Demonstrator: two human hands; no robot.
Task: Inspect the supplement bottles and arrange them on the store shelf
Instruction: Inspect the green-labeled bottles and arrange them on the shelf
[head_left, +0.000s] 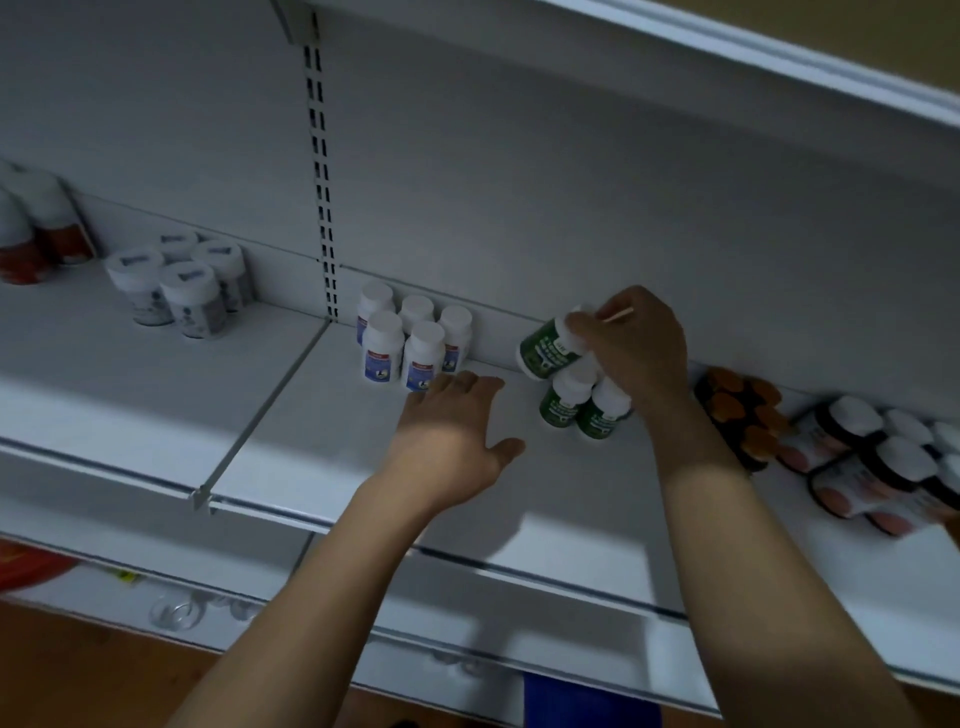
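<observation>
My right hand (636, 353) grips the white cap of a green-labelled bottle (545, 351), tilted and lifted above the white shelf (322, 457). Just below it stand two more green bottles (584, 408) close together. My left hand (452, 431) lies flat on the shelf with straight fingers, its fingertips next to a group of several white bottles with blue labels (410, 343).
Farther left stand several grey-labelled white bottles (182, 286) and red-labelled ones (36, 234). To the right are orange-capped dark jars (743, 410) and several dark bottles with white caps (878, 462). A slotted upright (322, 176) and a thin divider (260, 410) split the shelf.
</observation>
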